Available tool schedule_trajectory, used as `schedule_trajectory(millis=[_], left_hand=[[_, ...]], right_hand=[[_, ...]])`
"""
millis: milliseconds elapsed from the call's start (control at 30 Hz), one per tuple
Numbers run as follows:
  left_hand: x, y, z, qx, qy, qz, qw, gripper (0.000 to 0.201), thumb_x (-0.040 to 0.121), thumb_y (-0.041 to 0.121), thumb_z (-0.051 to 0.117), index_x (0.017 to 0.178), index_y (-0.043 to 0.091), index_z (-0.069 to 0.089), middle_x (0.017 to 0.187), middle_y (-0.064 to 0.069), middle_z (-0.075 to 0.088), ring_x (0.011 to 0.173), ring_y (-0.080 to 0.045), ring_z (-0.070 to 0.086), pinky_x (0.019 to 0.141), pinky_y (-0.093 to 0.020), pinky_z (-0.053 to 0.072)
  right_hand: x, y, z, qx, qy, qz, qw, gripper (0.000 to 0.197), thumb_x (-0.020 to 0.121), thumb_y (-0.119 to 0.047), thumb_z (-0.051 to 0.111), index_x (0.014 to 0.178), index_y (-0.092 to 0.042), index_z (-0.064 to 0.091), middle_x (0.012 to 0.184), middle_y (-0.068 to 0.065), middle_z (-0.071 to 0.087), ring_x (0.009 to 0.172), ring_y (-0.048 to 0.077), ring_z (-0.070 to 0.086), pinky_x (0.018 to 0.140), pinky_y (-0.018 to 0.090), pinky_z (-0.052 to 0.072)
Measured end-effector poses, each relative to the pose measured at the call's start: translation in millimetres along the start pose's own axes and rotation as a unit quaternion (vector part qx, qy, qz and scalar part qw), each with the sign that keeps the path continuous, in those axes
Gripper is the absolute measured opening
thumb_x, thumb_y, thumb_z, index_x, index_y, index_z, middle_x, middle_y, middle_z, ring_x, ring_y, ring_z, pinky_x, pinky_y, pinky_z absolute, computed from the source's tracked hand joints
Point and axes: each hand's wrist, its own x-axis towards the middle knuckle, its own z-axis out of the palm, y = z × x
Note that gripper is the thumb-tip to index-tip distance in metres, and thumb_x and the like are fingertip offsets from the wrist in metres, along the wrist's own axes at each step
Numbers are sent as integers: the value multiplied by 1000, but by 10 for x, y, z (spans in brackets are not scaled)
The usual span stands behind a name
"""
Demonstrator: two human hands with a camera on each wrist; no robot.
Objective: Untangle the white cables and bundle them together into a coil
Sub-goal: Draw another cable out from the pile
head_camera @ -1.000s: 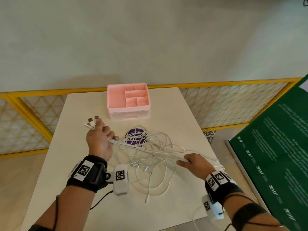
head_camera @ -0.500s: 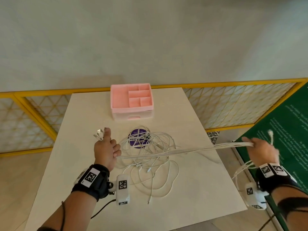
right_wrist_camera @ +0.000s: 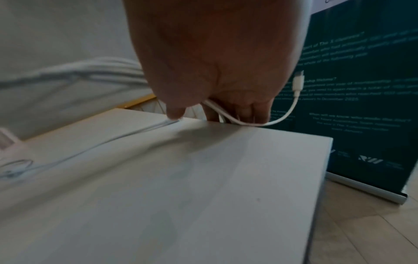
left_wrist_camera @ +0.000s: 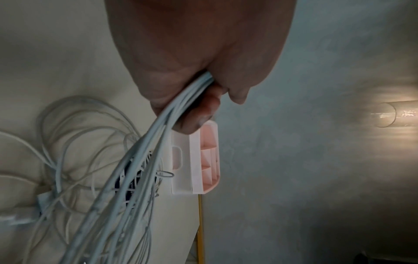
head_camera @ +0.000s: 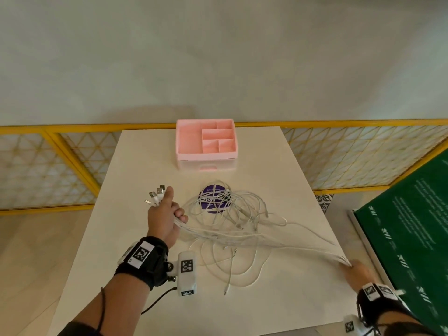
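the white table (head_camera: pixel 135 238) is carrying everything, standing in front of a yellow-framed lattice fence (head_camera: pixel 363 156) and a pale wall, with a dark green banner (head_camera: pixel 412 238) lying off its right edge. at the far edge of the table a pink organiser box (head_camera: pixel 194 141) with several open compartments is sitting upright. nearer the middle, the white cables (head_camera: pixel 232 214) are sprawling in a loose tangle of loops, partly lying over a round purple disc (head_camera: pixel 213 202). out of that tangle a bunch of strands is running in a fairly straight band from one hand to the other, sloping across the table toward its right front corner.

the left hand (head_camera: pixel 163 214) is hovering over the table left of the tangle, its fingers curling round the bunched strands; in the left wrist view the cables are emerging from the closed fist (left_wrist_camera: pixel 199 71). several usb plugs (head_camera: pixel 156 194) are sticking out above this hand, beside the raised thumb.

the right hand (head_camera: pixel 358 272) is sitting at the table's right front corner, pinching the other end of the bunch between thumb and fingers. in the right wrist view a single cable end with a small white plug (right_wrist_camera: pixel 298 83) is curving out past the fingers (right_wrist_camera: pixel 248 110), hanging just beyond the table edge in front of the banner.
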Motion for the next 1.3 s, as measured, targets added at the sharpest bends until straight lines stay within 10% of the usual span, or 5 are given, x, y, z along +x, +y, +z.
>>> schedule_trajectory(millis=[200,500,733,900,1300], left_hand=[[-82,-113,51,17,-27,-28,999,38,97,35,63,68,20,42,52,4,32,43,-10,35,43,-24,35],[-427,-354,353,-13,-68,-79,995,31,96,34,64,74,15,53,54,2,35,46,-14,39,51,-31,41],[-369,-370,145,58,-28,-19,998,20,94,21,69,80,10,60,60,-3,43,46,-13,38,45,-28,41],[-341,-470,-9,69,-60,-18,996,13,92,14,70,98,9,59,63,-4,43,44,-12,36,43,-25,38],[-308,-408,143,5,-48,-93,994,28,98,30,50,73,18,45,54,1,38,40,-12,28,43,-23,26]], right_hand=[[-379,-657,-272,-162,-66,-103,979,113,62,-57,87,152,-17,30,153,13,36,138,36,38,111,49,36],[-1850,-2310,256,-7,-194,-496,847,54,76,-48,79,122,-30,57,103,-14,62,92,1,59,82,20,48],[-2031,-2341,788,-72,-187,-516,833,40,102,-46,43,71,-20,46,65,-2,51,62,19,49,62,36,39],[-2025,-2251,800,-115,-206,-512,826,44,103,-46,41,70,-18,44,65,-3,48,65,19,47,65,35,37],[-1992,-2164,727,-96,-223,-481,843,44,101,-50,43,69,-20,42,66,-5,46,68,19,48,66,33,35]])
